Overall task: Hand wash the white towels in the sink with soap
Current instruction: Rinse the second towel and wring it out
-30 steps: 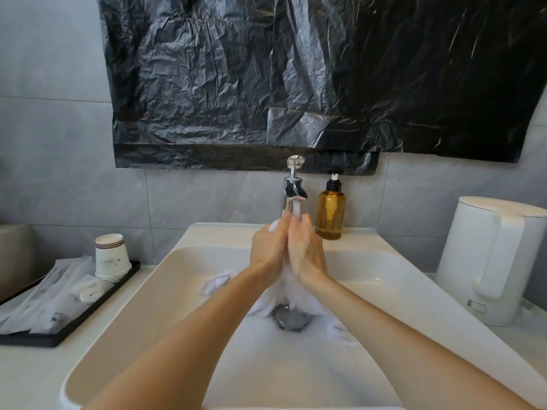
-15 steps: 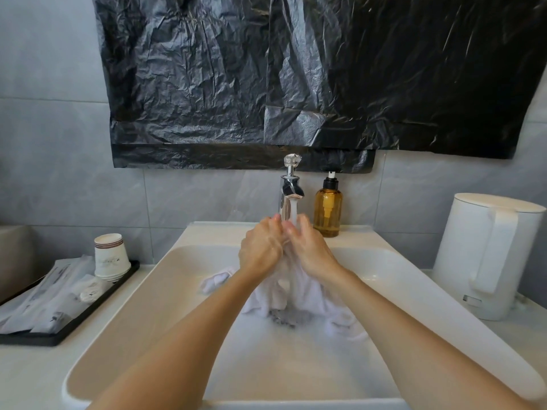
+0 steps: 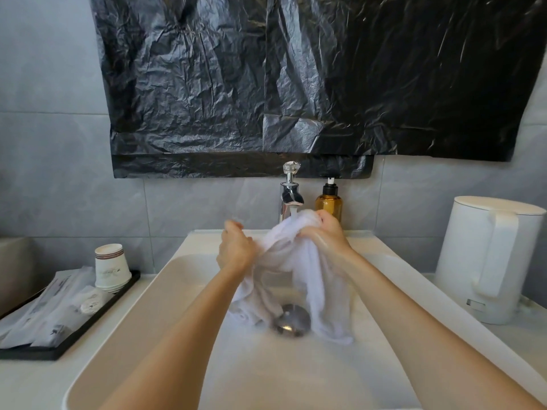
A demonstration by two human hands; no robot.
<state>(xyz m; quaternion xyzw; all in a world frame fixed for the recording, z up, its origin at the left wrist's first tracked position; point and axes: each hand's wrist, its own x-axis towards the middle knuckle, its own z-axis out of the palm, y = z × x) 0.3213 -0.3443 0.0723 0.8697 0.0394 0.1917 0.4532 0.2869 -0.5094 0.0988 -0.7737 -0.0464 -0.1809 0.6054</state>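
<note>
Head view: paper cups stand far left. Over the sink the left hand curls its grip round the lower end of the white towel, which runs up and rightward under the running tap to the right hand, its grip bunching the top. Loose tails hang to the drain. The soap bottle stands just behind the right hand; open room lies toward the near rim.

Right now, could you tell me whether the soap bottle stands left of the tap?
No, the soap bottle stands just right of the tap.
</note>
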